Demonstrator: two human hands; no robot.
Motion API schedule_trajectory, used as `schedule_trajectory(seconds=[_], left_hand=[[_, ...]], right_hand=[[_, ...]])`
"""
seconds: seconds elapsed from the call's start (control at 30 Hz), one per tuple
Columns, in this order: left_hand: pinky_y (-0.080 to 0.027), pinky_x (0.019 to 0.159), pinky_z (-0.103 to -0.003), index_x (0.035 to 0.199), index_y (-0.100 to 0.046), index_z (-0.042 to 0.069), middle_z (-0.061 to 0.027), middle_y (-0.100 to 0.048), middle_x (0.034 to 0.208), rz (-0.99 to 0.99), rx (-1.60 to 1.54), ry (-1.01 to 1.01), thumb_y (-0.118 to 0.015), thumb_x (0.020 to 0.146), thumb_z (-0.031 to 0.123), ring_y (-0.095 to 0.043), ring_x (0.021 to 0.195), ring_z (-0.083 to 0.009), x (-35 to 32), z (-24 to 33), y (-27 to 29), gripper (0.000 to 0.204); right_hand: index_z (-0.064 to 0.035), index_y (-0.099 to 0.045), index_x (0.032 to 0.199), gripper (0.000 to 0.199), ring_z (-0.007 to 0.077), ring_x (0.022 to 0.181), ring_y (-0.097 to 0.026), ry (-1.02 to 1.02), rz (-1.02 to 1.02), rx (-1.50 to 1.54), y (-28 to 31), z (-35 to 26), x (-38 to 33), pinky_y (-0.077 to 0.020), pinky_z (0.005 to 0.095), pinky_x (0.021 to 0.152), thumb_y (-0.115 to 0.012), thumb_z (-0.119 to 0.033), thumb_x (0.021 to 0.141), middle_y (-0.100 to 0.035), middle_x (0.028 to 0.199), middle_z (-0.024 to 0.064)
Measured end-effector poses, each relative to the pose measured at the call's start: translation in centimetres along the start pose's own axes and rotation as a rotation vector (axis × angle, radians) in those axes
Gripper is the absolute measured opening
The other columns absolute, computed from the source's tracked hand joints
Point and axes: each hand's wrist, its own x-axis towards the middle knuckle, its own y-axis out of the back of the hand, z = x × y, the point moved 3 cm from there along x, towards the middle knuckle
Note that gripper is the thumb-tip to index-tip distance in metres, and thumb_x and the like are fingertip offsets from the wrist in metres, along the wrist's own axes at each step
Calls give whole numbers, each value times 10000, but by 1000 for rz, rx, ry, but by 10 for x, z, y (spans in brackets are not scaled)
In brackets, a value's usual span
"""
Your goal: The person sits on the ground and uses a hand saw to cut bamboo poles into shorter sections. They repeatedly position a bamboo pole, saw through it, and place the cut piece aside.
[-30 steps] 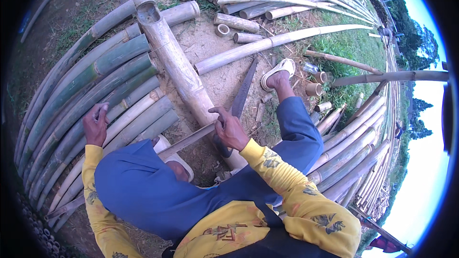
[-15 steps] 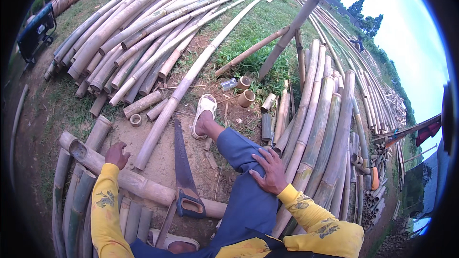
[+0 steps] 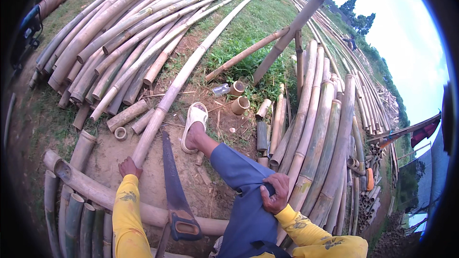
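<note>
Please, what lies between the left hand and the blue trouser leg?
In the head view, the saw, then, nearer the trouser leg, a small wood piece on the soil.

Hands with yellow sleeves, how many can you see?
2: the left hand on the near end of a long bamboo pole, the right hand by the blue trousers. Neither is fully hidden.

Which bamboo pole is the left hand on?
The long pole between the pile and white shoe: the left hand is on its near end, not on the others.
</note>
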Motion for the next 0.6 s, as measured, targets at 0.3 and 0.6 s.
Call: schedule_trajectory(seconds=[0.3,0.6], left_hand=[[-500,992,-477,1135,-653,10,-216,-731,1053,62,-38,-256,-810,663,462,-698,1022,-375,-53,-1,146,672],[-528,941,-485,1131,-678,-5,-262,-721,1057,15,-189,-294,-822,649,432,-683,1030,-432,-166,-68,227,667]], right_hand=[[-65,-726,1028,268,321,1089,-614,-6,-84,-19,-1,-9,-2,-430,442,988,-739,-172,783,-677,1075,107],[-98,-705,1150,360,322,1227,-583,47,-89,-55,11,-16,-10,-396,458,1062,-749,-228,817,-661,1217,93]])
